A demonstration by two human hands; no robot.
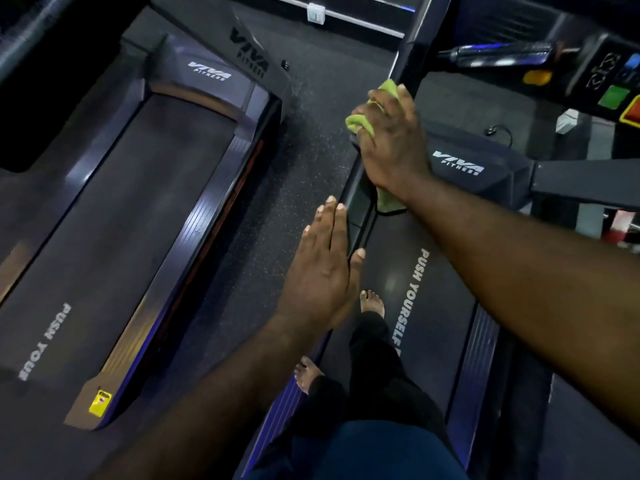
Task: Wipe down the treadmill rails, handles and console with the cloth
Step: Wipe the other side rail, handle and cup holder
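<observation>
A lime-green cloth [360, 121] lies against the dark left handrail [410, 46] of the treadmill I stand on. My right hand [391, 140] grips the cloth and presses it onto the rail; green folds poke out between my fingers and below my wrist. Lower on the same rail, my left hand [322, 271] rests flat with straight fingers and holds nothing. The console [613, 74] with its coloured buttons is at the upper right, and a glossy black handle [502, 53] sticks out beside it.
My bare feet [372, 303] stand on the treadmill belt [422, 306] printed "PUSH YOURSELF". A second treadmill [138, 202] stands parallel on the left, across a strip of speckled rubber floor [311, 133]. A white wall socket [316, 12] is at the top.
</observation>
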